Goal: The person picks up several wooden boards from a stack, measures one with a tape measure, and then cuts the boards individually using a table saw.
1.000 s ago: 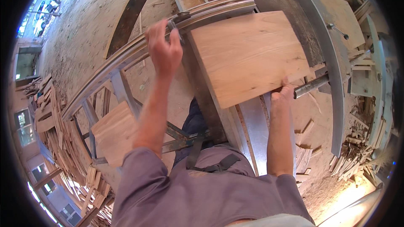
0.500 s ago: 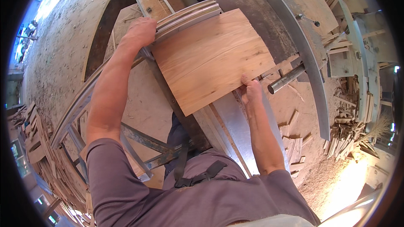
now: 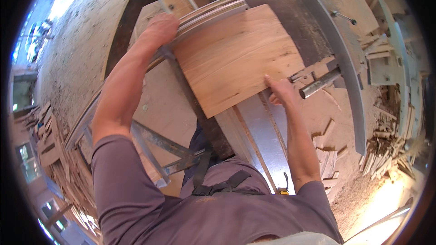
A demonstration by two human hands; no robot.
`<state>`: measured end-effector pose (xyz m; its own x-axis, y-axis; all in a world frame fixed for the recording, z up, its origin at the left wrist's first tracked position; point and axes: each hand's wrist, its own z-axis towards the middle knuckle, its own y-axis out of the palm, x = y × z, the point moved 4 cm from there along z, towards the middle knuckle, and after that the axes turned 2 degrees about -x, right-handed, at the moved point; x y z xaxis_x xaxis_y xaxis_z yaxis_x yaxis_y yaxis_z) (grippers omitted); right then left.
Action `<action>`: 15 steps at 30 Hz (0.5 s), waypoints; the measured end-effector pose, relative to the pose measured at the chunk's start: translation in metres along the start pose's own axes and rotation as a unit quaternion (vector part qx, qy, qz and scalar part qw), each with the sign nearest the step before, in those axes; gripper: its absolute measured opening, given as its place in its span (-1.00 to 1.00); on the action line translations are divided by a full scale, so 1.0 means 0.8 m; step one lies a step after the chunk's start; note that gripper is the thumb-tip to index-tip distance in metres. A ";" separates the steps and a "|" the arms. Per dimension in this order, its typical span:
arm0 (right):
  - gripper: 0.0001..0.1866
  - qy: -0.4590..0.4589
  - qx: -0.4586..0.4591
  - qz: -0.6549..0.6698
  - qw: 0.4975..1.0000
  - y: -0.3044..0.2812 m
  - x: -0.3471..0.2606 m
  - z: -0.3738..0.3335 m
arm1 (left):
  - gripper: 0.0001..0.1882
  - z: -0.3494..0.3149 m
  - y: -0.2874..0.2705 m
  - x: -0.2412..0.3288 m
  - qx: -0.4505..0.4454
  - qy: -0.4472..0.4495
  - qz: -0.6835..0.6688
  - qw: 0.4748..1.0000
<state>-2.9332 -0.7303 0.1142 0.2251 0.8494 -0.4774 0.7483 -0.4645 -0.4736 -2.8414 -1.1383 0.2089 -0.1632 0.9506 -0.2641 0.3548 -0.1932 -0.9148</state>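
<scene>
A rectangular wooden board (image 3: 236,56), likely plywood, lies on a metal saw-like table, its far edge against a layered wood-and-metal fence (image 3: 211,16). My left hand (image 3: 163,26) is closed round the left end of this fence, its fingertips partly hidden. On the board's near edge rests my right hand (image 3: 282,91), thumb on the top face and fingers curled at the edge below. Under the board's near side runs a shiny slotted metal tabletop (image 3: 259,122). Just right of my right hand a metal rod (image 3: 320,84) sticks out of the machine.
A long upright metal guide (image 3: 347,68) stands to the right, with a small clamp handle (image 3: 344,17) behind it. Wood offcuts (image 3: 381,149) are heaped at the right, more scraps (image 3: 56,149) at the left. A metal frame (image 3: 159,138) stands at lower left.
The whole view has shifted, carrying the scene rightward. The board has slid slightly away from me with both hands. My right thumb now reaches farther onto the board's top.
</scene>
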 end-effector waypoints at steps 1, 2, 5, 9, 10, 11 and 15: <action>-0.28 0.004 -0.001 -0.036 0.999 -0.002 -0.005 -0.001 | -0.77 0.002 0.000 0.001 0.004 0.000 0.001 1.000; -0.29 0.007 -0.001 -0.070 0.998 -0.006 -0.009 -0.004 | -0.78 0.003 0.000 0.001 0.014 0.005 -0.010 1.000; -0.34 -0.011 0.013 -0.093 0.996 -0.003 0.001 0.006 | -0.78 -0.007 0.011 -0.011 0.025 -0.030 -0.067 0.997; -0.47 -0.101 0.108 -0.115 0.982 -0.001 0.014 -0.007 | -0.69 -0.033 0.011 -0.049 0.114 -0.089 -0.420 0.896; -0.57 -0.156 0.143 -0.082 0.974 0.005 0.011 -0.023 | -0.56 -0.037 0.031 -0.075 0.139 -0.072 -0.499 0.853; -0.65 -0.210 0.177 -0.047 0.960 0.015 0.003 -0.047 | -0.55 -0.050 0.057 -0.101 0.165 -0.121 -0.487 0.849; -0.70 -0.583 0.245 -0.155 0.759 0.094 -0.035 -0.035 | -0.46 -0.105 0.197 -0.148 0.120 -0.326 -0.338 0.875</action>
<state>-2.8661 -0.7816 0.1125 -0.8329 0.2711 -0.4826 0.2661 -0.5683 -0.7786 -2.6888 -1.2611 0.1219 -0.7788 0.5420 0.3157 -0.2169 0.2395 -0.9464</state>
